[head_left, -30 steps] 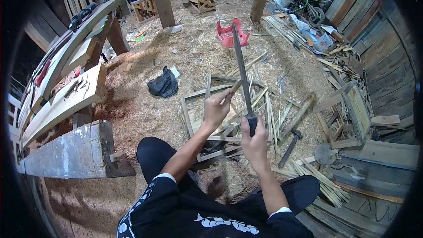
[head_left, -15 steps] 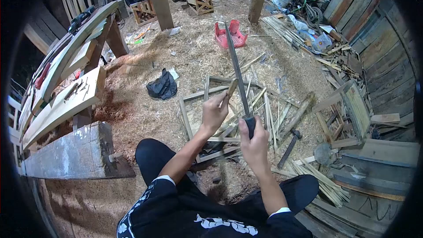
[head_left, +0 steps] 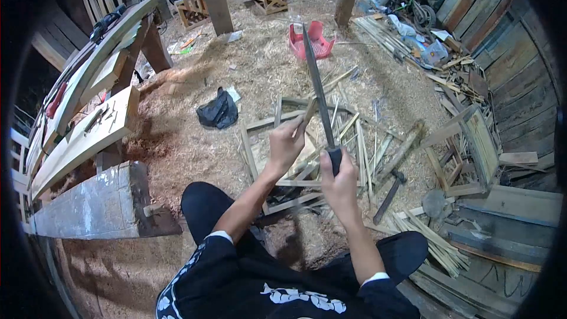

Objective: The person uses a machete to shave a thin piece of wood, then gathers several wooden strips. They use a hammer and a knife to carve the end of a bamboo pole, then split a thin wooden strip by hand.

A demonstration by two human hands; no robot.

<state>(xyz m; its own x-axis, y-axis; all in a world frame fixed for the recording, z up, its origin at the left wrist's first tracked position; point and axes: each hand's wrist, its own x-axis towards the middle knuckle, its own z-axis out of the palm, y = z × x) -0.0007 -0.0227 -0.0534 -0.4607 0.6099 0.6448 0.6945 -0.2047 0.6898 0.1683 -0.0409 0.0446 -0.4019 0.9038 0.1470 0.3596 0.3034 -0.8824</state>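
Observation:
My right hand point(head_left: 341, 180) is wrapped round the black handle of a long machete point(head_left: 319, 91), its narrow dark blade pointing up and away from me. Pinched in my left hand point(head_left: 286, 145) is a short tan wooden strip point(head_left: 309, 110), its upper end against or right beside the blade. Beneath both hands a wooden frame point(head_left: 248, 150) lies on the shavings, with thin wooden sticks point(head_left: 361, 153) strewn over its right side. On the ground to the right of my right hand rests a hammer point(head_left: 388, 199) with a dark handle.
A black plastic bag point(head_left: 217, 111) and a red plastic stool point(head_left: 319, 47) sit on the shavings ahead. Timber benches point(head_left: 88, 204) line the left. At right are a small wooden frame piece point(head_left: 477, 147) and a bundle of sticks point(head_left: 434, 245). Two posts point(head_left: 214, 0) stand farther back.
Both hands keep their grips and have barely moved. The strip's upper end sits slightly lower and closer to the blade.

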